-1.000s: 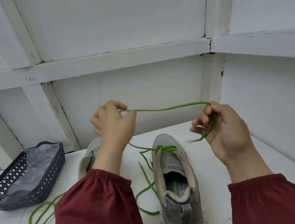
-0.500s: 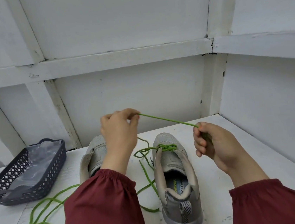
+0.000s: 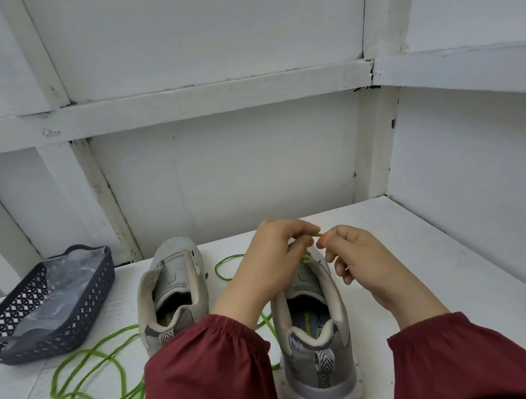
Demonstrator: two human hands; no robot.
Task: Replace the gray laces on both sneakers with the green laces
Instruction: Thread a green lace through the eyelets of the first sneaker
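Two hands, left hand (image 3: 278, 260) and right hand (image 3: 364, 263), pinch thin green cord lace (image 3: 316, 235) at 12 o'clock of grey mesh sneaker (image 3: 307, 281); tension evenly before threading.

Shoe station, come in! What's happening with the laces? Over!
Left hand, right hand: both pinching green lace over nearer sneaker. Other sneaker laceless. Green loops loose on table.

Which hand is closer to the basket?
Left. The left hand is right of the basket, over the laced sneaker; the right hand sits just beyond it, farther right.
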